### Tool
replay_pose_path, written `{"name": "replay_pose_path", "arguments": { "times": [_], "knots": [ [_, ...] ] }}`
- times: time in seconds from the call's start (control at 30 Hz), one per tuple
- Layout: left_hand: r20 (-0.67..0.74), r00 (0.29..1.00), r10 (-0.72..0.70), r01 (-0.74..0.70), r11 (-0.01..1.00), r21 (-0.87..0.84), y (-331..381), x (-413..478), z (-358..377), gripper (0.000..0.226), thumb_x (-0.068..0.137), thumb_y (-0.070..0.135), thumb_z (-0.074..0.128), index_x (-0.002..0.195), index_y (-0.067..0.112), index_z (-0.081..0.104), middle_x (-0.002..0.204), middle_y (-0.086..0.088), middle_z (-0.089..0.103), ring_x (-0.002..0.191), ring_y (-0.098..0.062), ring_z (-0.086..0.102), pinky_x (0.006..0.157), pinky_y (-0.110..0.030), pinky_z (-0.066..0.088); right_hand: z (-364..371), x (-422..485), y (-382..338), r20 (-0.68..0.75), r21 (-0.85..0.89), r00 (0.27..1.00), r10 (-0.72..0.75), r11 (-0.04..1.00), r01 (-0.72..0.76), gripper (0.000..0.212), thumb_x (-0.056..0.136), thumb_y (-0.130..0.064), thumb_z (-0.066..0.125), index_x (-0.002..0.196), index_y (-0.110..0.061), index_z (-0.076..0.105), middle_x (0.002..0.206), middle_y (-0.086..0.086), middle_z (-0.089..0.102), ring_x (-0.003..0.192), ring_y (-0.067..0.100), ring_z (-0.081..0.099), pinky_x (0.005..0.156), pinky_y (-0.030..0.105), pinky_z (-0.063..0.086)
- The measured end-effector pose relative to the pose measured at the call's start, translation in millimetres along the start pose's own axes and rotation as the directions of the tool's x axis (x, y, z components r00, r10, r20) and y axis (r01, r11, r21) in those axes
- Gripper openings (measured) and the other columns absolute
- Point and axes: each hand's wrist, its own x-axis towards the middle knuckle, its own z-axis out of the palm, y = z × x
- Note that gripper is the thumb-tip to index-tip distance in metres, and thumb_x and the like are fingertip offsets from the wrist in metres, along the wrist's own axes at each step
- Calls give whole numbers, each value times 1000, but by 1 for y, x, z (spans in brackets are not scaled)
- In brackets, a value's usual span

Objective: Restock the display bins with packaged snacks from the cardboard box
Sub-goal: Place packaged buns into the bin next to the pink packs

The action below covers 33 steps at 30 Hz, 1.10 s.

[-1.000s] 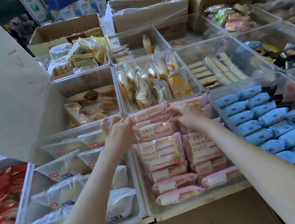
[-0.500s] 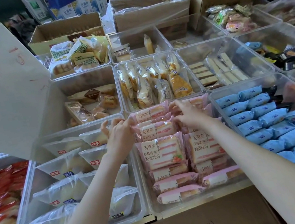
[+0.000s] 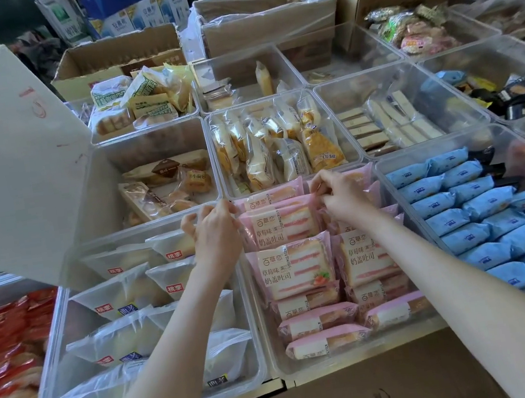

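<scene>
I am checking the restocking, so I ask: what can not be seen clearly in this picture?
Head view:
- Box: bottom edge cuts it; inside unseen.
- Left hand: its back hides whether the fingers pinch a pink pack.
- Red packs: blurred, cut by left edge.
- Bin behind white lid: partly hidden.

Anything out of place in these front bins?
A few dark packets lie among the blue packs at the far side of the right front bin, a different product. Pink packs look orderly.
</scene>
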Motion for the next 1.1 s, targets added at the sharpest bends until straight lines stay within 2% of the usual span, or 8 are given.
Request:
{"name": "replay_pose_path", "arguments": {
  "times": [0.13, 0.3, 0.5, 0.6, 0.77, 0.87, 0.97, 1.1],
  "knots": [
    [75, 997, -15, 12, 999, 41, 4, -3, -3, 30, 85, 2, 45, 107, 19, 55, 102, 3, 66, 118, -20, 44, 94, -38, 10, 2, -4, 2, 15, -59, 1000, 27, 998, -26, 20, 85, 2, 58, 98, -13, 61, 96, 2, 63, 88, 13, 59, 64, 9, 38],
    [119, 993, -14, 9, 999, 48, 1, -12, -8, 28, 95, 25, 45, 121, 20, 52, 119, -1, 62, 121, -24, 45, 104, -38, 11, -8, -26, -5, 33, -129, 999, 16, 992, -12, 46, 87, -11, 64, 130, -19, 49, 124, 4, 55, 114, 20, 50, 96, 32, 41],
    [17, 999, 30, -29, 999, -35, 9, -44, -14, 29, 97, 28, 44, 122, 17, 55, 117, -8, 56, 114, -27, 44, 94, -34, 17, -9, -69, 2, 56, -185, 998, 29, 983, -18, 14, 95, -21, 51, 107, -18, 57, 104, -7, 54, 107, 20, 51, 95, 33, 37],
    [136, 984, 115, -115, 993, -9, 6, -50, -10, 27, 98, 24, 44, 120, 18, 57, 114, -8, 58, 109, -27, 46, 93, -35, 23, -7, -74, 5, 176, -338, 976, 129, 939, -63, 25, 100, -25, 41, 117, -21, 58, 126, -3, 54, 123, 20, 38, 99, 37, 25],
    [97, 979, 178, -178, 984, -6, 13, -40, -5, 32, 97, 18, 47, 128, 20, 55, 114, -10, 59, 106, -28, 50, 89, -41, 33, -9, -76, 4, 216, -197, 968, 125, 977, -82, 24, 98, -22, 45, 116, -24, 60, 127, -2, 54, 124, 19, 35, 107, 42, 25],
    [137, 981, 136, -146, 987, 68, 24, -30, -3, 33, 98, 21, 46, 130, 16, 51, 120, -13, 54, 112, -29, 49, 91, -42, 36, -11, -79, -1, 247, -55, 963, 106, 994, -95, 17, 96, -23, 50, 106, -24, 64, 111, -6, 56, 114, 14, 39, 101, 37, 33],
    [151, 985, 78, -104, 978, 178, 27, -25, -3, 31, 94, 15, 46, 125, 13, 52, 120, -12, 52, 113, -30, 49, 93, -40, 32, -9, -81, -6, 193, 49, 975, 106, 992, -117, 11, 94, -19, 55, 91, -17, 65, 94, 0, 61, 93, 14, 53, 78, 27, 40],
    [106, 992, 67, -65, 998, -21, 25, -23, -8, 12, 87, 4, 55, 98, 8, 60, 101, -10, 48, 95, -31, 53, 74, -32, 40, -9, -83, -12, 54, 178, 995, 80, 980, -88, 14, 95, -8, 50, 87, -11, 62, 78, -9, 61, 72, 4, 56, 63, 16, 41]
  ]
}}
